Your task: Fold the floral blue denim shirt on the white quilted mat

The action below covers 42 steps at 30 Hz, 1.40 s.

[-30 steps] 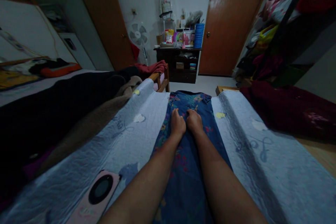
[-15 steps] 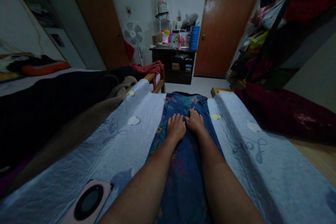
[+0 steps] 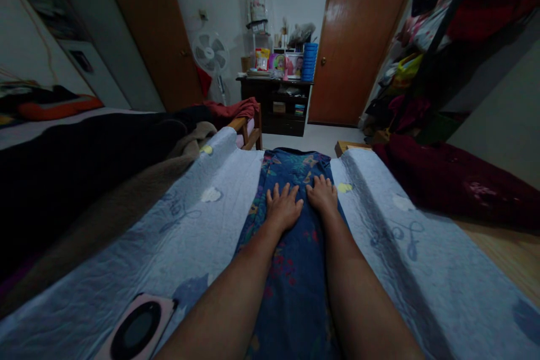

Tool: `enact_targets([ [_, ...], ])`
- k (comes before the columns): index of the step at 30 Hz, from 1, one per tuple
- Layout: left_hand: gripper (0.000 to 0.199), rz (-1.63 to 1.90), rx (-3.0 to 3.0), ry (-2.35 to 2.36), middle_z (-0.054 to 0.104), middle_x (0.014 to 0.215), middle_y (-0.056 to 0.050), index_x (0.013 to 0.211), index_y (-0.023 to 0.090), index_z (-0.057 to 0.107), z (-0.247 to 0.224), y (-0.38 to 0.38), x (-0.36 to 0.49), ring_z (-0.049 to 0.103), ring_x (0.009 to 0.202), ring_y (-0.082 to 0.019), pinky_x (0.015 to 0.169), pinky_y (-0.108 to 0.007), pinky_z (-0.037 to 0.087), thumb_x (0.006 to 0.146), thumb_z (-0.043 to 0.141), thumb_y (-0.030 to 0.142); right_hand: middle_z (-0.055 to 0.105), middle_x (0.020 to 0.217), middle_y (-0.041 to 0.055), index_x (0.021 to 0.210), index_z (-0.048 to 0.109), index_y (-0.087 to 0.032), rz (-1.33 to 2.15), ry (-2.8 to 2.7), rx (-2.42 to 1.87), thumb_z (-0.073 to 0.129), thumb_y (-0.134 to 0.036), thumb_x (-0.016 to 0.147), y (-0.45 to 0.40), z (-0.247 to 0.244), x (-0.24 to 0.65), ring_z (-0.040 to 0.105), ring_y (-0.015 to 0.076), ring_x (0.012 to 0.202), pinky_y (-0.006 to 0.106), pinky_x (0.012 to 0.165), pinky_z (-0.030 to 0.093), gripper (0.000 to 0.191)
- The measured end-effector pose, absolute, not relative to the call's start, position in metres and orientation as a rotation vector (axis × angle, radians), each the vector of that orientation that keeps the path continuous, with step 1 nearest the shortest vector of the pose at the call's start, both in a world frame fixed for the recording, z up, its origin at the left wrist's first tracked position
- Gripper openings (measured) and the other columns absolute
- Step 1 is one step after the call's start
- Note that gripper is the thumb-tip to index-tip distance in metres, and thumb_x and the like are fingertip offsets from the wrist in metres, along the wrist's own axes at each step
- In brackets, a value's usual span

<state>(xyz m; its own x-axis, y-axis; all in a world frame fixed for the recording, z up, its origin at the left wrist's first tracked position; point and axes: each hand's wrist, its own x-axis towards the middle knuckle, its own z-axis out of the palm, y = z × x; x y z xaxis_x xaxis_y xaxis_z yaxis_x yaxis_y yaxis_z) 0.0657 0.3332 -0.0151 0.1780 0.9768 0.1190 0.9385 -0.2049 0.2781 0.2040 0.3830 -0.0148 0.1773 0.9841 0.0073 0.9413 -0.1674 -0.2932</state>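
Observation:
A dark blue garment with a floral print (image 3: 291,270) lies lengthwise before me on a pale blue patterned blanket (image 3: 228,202). It looks folded into a long narrow strip; its exact kind I cannot tell. My left hand (image 3: 283,206) rests flat on the far part of the cloth with fingers spread. Beside it, near the right edge of the garment, my right hand (image 3: 323,196) also lies flat, fingers apart. A small gap of cloth shows between the two hands. Neither hand grips anything.
A pink device with a round black face (image 3: 137,329) lies on the blanket at lower left. Dark clothing (image 3: 105,174) is heaped on the left. A maroon cloth bundle (image 3: 455,185) sits at right. Beyond are a fan (image 3: 211,52), a dark cabinet (image 3: 274,112) and a door (image 3: 346,50).
My hands have moved slightly apart on the garment and their fingers have spread wider. The garment looks the same. The view has shifted a little.

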Motion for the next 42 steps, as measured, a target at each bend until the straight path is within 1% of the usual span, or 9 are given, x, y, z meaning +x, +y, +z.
enact_targets([
  [5,0.054,0.431,2.279,1.849,0.038,0.154,-0.006,0.144,0.036,0.042,-0.016,0.333,0.067,0.023,0.143,-0.041,0.112,-0.065,0.017,0.093,0.04,0.053,0.022,0.16,0.0097,0.15,0.031,-0.015,0.264,-1.839,-2.24,0.032,-0.045,0.095,0.385,-0.016,0.202,0.019,0.0311,0.146,0.048,0.116,0.017,0.063],
  [9,0.054,0.462,2.273,1.837,0.039,0.153,-0.007,0.142,0.037,0.045,-0.017,0.333,0.068,0.022,0.142,-0.044,0.111,-0.067,0.015,0.091,0.043,0.054,0.021,0.16,0.0118,0.152,0.029,-0.014,0.239,-1.813,-2.27,0.03,-0.045,0.095,0.392,-0.019,0.2,0.019,0.0314,0.146,0.048,0.115,0.017,0.065],
  [12,0.054,0.468,2.28,1.842,0.04,0.153,-0.007,0.141,0.036,0.046,-0.018,0.333,0.068,0.023,0.142,-0.044,0.111,-0.067,0.015,0.091,0.043,0.054,0.022,0.159,0.0144,0.151,0.028,-0.01,0.205,-1.838,-2.255,0.03,-0.046,0.095,0.402,-0.02,0.2,0.019,0.0299,0.146,0.045,0.116,0.016,0.067],
  [17,0.052,0.468,2.294,1.85,0.04,0.153,-0.008,0.14,0.035,0.047,-0.019,0.333,0.069,0.024,0.142,-0.042,0.111,-0.067,0.015,0.091,0.042,0.051,0.027,0.157,0.0161,0.148,0.032,-0.006,0.141,-1.907,-2.157,0.033,-0.044,0.097,0.418,-0.02,0.208,0.019,0.0274,0.146,0.041,0.116,0.016,0.064],
  [21,0.052,0.466,2.278,1.857,0.04,0.153,-0.007,0.14,0.035,0.048,-0.018,0.333,0.07,0.024,0.142,-0.043,0.111,-0.067,0.015,0.091,0.044,0.051,0.031,0.156,0.0159,0.145,0.036,-0.005,0.122,-1.954,-2.106,0.032,-0.04,0.098,0.415,-0.021,0.213,0.023,0.0269,0.145,0.04,0.115,0.019,0.058],
  [26,0.051,0.474,2.264,1.859,0.041,0.152,-0.007,0.139,0.036,0.049,-0.015,0.331,0.07,0.023,0.142,-0.043,0.111,-0.067,0.015,0.091,0.044,0.049,0.033,0.155,0.0161,0.144,0.039,-0.006,0.119,-1.996,-2.107,0.033,-0.029,0.098,0.393,-0.022,0.215,0.028,0.0258,0.143,0.038,0.114,0.023,0.052],
  [30,0.05,0.515,2.26,1.87,0.042,0.151,-0.006,0.138,0.036,0.05,-0.015,0.329,0.071,0.025,0.142,-0.041,0.112,-0.065,0.016,0.09,0.045,0.048,0.037,0.152,0.0163,0.143,0.04,-0.006,0.111,-1.993,-2.13,0.032,-0.025,0.097,0.364,-0.021,0.214,0.031,0.0247,0.142,0.037,0.113,0.024,0.05],
  [36,0.05,0.581,2.256,1.888,0.044,0.149,-0.008,0.137,0.032,0.053,-0.016,0.325,0.072,0.028,0.141,-0.039,0.113,-0.061,0.018,0.09,0.045,0.047,0.041,0.15,0.016,0.141,0.045,-0.008,0.047,-1.956,-2.143,0.031,-0.027,0.098,0.315,-0.018,0.206,0.034,0.0258,0.14,0.038,0.112,0.025,0.049],
  [42,0.047,0.655,2.292,1.903,0.05,0.144,-0.01,0.134,0.028,0.055,-0.014,0.321,0.072,0.035,0.137,-0.034,0.112,-0.055,0.023,0.091,0.046,0.043,0.034,0.155,0.0153,0.146,0.039,-0.01,0.1,-1.901,-2.217,0.032,-0.033,0.098,0.269,-0.012,0.19,0.027,0.0286,0.143,0.046,0.114,0.022,0.053],
])
